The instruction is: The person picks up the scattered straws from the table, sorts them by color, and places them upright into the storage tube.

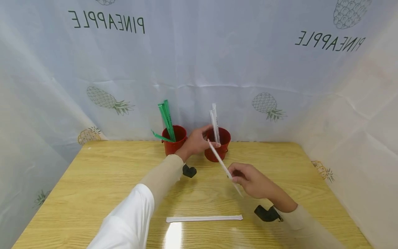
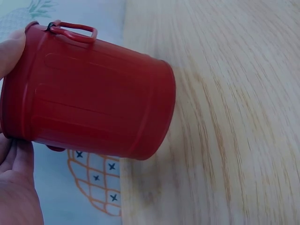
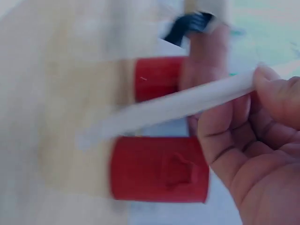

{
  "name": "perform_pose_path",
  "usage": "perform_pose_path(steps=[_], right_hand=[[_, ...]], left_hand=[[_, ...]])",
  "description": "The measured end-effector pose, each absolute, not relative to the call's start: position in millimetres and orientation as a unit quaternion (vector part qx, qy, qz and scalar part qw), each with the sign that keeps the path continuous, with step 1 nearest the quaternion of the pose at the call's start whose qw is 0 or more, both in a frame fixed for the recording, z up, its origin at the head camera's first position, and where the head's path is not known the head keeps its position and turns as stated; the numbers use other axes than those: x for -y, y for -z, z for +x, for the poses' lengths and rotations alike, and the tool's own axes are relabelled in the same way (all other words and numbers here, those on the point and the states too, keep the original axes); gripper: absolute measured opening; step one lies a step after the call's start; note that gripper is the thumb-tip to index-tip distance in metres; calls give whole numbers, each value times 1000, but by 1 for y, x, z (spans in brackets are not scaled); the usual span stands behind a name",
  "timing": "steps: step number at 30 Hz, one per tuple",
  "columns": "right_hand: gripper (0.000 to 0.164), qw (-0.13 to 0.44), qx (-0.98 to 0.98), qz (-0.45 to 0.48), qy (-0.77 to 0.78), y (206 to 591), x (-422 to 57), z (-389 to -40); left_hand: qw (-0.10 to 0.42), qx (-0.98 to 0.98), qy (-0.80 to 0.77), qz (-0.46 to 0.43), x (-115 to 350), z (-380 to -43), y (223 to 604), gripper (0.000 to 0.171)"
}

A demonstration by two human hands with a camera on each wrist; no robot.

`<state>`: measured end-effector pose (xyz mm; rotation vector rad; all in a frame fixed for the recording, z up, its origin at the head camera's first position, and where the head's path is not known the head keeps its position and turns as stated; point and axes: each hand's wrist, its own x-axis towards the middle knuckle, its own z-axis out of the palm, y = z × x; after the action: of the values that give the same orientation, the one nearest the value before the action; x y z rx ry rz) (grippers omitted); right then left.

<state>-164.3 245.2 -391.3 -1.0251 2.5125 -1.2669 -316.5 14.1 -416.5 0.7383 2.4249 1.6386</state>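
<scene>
My left hand grips the rim of the right-hand red bucket; in the left wrist view its thumb and fingers lie on opposite sides of the bucket's mouth. Two or so white paper-wrapped straws stand up out of that bucket. Between thumb and fingers, my right hand pinches another white wrapped straw. This straw slants in front of the bucket, its far end up by the left fingers. Near the front of the table lies one more white wrapped straw, flat and crosswise.
A second red bucket stands left of the first, behind the left wrist, with several green wrapped straws in it. One green straw leans low over its rim. A curtain printed with pineapples hangs right behind the wooden table.
</scene>
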Motion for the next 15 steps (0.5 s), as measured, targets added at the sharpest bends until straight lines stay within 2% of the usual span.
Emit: perform_pose_path(steps=[7, 15], right_hand=[[2, -19, -819, -331, 468, 372, -243, -184], [7, -101, -791, -328, 506, 355, -231, -209]], left_hand=[[64, -804, -536, 250, -13, -315, 416, 76], [58, -803, -535, 255, -14, -315, 416, 75]])
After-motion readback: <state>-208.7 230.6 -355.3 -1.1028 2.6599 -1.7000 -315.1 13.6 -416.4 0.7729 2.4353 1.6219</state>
